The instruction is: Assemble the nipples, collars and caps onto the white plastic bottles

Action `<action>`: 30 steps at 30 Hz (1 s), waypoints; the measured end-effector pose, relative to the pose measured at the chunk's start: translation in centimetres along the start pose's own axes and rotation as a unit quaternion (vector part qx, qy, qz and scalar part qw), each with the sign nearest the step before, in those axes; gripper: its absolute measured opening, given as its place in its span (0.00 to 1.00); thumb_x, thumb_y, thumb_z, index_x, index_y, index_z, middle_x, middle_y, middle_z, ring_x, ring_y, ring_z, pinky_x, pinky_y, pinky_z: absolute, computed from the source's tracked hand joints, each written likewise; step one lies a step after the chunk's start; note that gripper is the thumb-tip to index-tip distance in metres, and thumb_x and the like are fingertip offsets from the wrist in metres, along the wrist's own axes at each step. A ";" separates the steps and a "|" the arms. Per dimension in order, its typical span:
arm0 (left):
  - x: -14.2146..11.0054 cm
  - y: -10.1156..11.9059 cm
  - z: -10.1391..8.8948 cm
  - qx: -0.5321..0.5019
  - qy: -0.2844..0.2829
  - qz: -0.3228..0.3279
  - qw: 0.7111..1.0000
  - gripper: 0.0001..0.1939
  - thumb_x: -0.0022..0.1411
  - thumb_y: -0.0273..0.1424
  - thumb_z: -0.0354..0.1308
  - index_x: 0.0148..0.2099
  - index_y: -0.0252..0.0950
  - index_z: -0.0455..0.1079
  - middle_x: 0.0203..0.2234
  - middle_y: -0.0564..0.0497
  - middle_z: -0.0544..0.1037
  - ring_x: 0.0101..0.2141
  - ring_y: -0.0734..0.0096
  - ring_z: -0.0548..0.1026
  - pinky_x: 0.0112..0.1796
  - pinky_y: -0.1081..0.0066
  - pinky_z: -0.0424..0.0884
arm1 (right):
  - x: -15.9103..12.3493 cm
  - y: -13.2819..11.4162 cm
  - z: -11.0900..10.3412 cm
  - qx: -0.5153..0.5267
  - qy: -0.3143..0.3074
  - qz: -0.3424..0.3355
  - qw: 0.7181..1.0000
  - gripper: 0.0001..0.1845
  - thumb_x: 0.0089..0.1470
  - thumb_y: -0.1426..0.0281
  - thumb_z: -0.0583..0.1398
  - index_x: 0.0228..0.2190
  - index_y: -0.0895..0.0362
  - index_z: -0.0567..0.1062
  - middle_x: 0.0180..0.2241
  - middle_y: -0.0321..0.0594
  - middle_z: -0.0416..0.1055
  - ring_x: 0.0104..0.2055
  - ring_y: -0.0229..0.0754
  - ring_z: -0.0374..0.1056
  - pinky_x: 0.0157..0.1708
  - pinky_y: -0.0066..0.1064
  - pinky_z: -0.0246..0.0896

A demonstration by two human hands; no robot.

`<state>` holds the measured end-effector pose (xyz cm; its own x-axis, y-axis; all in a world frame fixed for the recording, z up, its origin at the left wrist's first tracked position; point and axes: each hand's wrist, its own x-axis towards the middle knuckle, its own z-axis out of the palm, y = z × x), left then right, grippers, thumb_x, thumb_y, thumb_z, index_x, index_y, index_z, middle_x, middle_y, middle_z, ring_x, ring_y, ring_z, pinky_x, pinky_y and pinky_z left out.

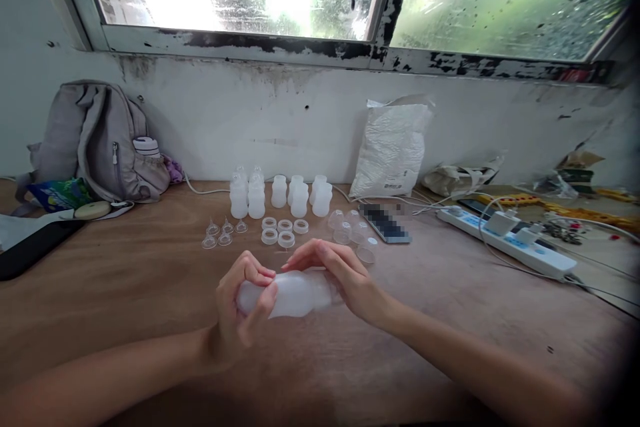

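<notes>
A translucent white baby bottle (295,293) lies sideways in the air between my hands, above the front of the table. My left hand (247,297) is closed around its base end, thumb and fingers pressing the side. Curved over the other end, my right hand (345,277) grips the top, where a clear cap partly shows behind the fingers. Beyond my hands lie several white collar rings (285,239), with clear teats (225,238) to their left. To the right sit several clear dome caps (342,232). Bottles without tops (299,200) and bottles with tops (257,193) stand behind.
A phone (385,223) lies right of the caps, near a white plastic bag (393,150) against the wall. Farther right, a power strip (505,240) trails cables. A grey backpack (100,140) and a black flat object (40,248) occupy the left.
</notes>
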<state>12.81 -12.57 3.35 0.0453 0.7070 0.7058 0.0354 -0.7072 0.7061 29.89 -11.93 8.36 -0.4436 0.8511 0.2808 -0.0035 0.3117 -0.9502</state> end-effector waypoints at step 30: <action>4.4 -3.4 0.7 -0.149 0.058 -0.387 0.908 0.08 0.44 0.30 0.53 0.21 0.35 0.55 0.19 0.56 0.65 0.20 0.74 0.66 0.12 0.79 0.58 | 2.0 7.1 -2.6 -0.481 0.130 -0.194 0.845 0.14 0.54 0.64 0.46 0.28 0.56 0.68 0.22 0.41 0.68 0.21 0.36 0.60 0.22 0.28 0.54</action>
<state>13.54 -7.09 4.02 0.0164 0.9997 -0.0204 -0.2612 0.0240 0.9650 31.31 -6.93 2.57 -0.3640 0.6309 0.6852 0.6815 0.6819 -0.2658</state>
